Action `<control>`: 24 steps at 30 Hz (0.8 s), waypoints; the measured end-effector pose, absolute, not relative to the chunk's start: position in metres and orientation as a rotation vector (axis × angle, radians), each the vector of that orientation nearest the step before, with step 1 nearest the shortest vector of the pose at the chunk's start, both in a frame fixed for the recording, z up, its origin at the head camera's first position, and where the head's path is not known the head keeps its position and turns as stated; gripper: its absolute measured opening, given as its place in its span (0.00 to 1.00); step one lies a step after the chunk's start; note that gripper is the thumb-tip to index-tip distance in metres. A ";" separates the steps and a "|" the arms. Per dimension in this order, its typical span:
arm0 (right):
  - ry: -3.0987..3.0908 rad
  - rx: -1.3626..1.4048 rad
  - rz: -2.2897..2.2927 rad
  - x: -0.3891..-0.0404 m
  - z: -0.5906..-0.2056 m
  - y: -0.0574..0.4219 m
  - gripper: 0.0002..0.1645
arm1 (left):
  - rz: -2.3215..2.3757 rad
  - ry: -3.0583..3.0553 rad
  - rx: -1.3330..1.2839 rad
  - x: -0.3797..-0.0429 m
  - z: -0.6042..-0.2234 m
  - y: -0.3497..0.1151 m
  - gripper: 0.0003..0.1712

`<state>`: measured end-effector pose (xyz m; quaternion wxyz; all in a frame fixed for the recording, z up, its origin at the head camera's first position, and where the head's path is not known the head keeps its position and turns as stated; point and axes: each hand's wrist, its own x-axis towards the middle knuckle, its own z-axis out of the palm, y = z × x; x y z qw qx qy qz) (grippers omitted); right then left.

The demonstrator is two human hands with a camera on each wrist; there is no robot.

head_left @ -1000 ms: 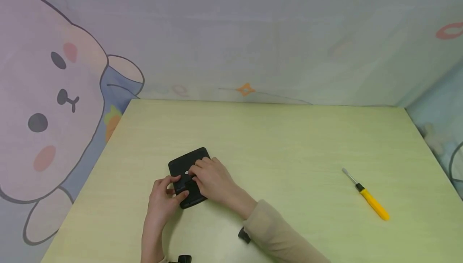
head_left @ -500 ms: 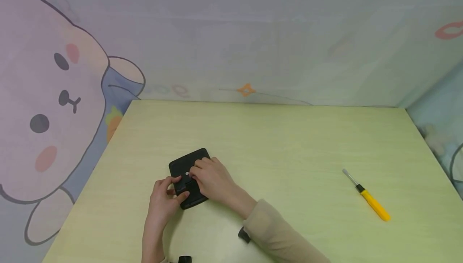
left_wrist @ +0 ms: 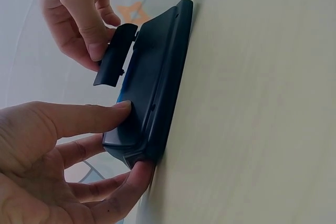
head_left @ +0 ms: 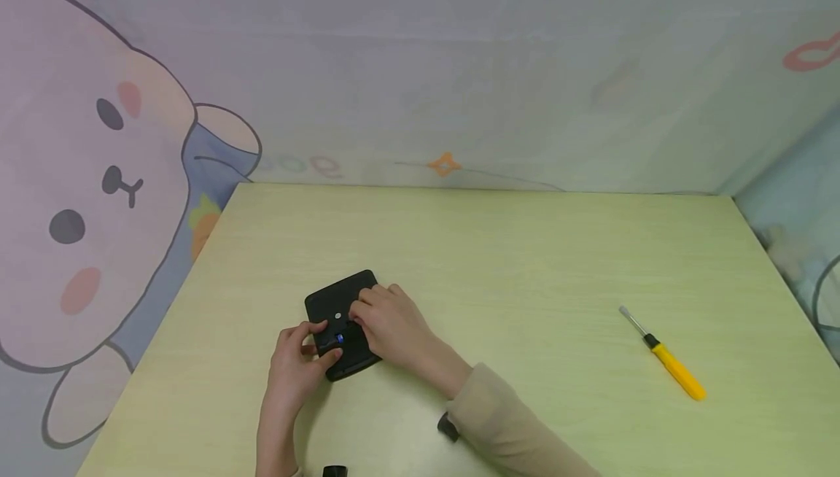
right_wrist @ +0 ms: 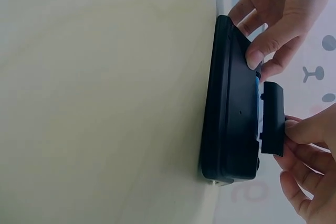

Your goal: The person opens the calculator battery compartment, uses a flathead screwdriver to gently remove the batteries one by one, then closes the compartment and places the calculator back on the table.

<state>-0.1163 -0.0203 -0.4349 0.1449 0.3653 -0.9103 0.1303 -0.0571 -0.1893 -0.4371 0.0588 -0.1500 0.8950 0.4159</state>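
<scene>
A flat black device (head_left: 353, 351), shaped like a desk calculator, lies back side up on the table. My left hand (head_left: 297, 366) grips its left end, thumb on the back face and fingers at the edge. Between the thumb and fingers of my right hand (head_left: 394, 325) is a black battery cover (left_wrist: 116, 56). In the right wrist view the cover (right_wrist: 273, 119) stands tilted and lifted off the back, its small tabs showing. A bit of blue (head_left: 340, 338), seemingly a battery, shows in the uncovered compartment. The underside of the device is hidden.
A screwdriver (head_left: 679, 371) with a yellow handle lies at the right of the pale table (head_left: 525, 265). Behind the table hangs a printed cloth (head_left: 512, 76). Small black wrist pieces (head_left: 448, 427) show near both forearms.
My right hand has drawn slightly right and raised the battery cover, so blue now shows in the compartment. My left hand and the device have stayed nearly still.
</scene>
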 end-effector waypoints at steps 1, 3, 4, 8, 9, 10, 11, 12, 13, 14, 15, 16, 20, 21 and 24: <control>-2.623 1.051 0.375 -0.116 -0.435 -0.019 0.04 | 1.258 2.712 -0.455 -0.057 -0.437 -0.189 0.29; -2.624 1.048 0.374 -0.116 -0.434 -0.017 0.04 | 1.256 2.713 -0.455 -0.057 -0.438 -0.189 0.29; -2.625 1.046 0.369 -0.116 -0.434 -0.016 0.05 | 1.255 2.714 -0.453 -0.057 -0.438 -0.189 0.29; -2.638 1.030 0.341 -0.115 -0.435 -0.011 0.04 | 1.256 2.718 -0.444 -0.057 -0.438 -0.190 0.29; -2.642 1.025 0.337 -0.115 -0.435 -0.010 0.04 | 1.256 2.719 -0.443 -0.057 -0.438 -0.190 0.29; -2.646 1.020 0.333 -0.116 -0.436 -0.009 0.04 | 1.257 2.719 -0.443 -0.057 -0.438 -0.189 0.29; -2.649 1.015 0.334 -0.116 -0.436 -0.008 0.04 | 1.258 2.719 -0.444 -0.057 -0.438 -0.189 0.29; -2.651 1.011 0.336 -0.116 -0.437 -0.007 0.04 | 1.259 2.719 -0.444 -0.057 -0.438 -0.189 0.29; -2.653 1.008 0.342 -0.116 -0.437 -0.005 0.04 | 1.260 2.718 -0.446 -0.057 -0.438 -0.189 0.29; -2.656 1.004 0.342 -0.116 -0.437 -0.004 0.04 | 1.261 2.718 -0.446 -0.057 -0.438 -0.189 0.29; -2.660 1.003 0.340 -0.116 -0.438 -0.003 0.03 | 1.261 2.717 -0.447 -0.057 -0.438 -0.189 0.29; -2.666 1.001 0.338 -0.115 -0.438 -0.002 0.03 | 1.261 2.717 -0.447 -0.057 -0.438 -0.189 0.29; -2.701 1.000 0.338 -0.114 -0.439 0.003 0.03 | 1.261 2.715 -0.448 -0.058 -0.439 -0.190 0.29; -2.708 0.999 0.339 -0.114 -0.439 0.004 0.03 | 1.260 2.716 -0.446 -0.058 -0.439 -0.190 0.29; -2.726 0.999 0.332 -0.112 -0.439 0.008 0.03 | 1.256 2.715 -0.446 -0.058 -0.440 -0.190 0.29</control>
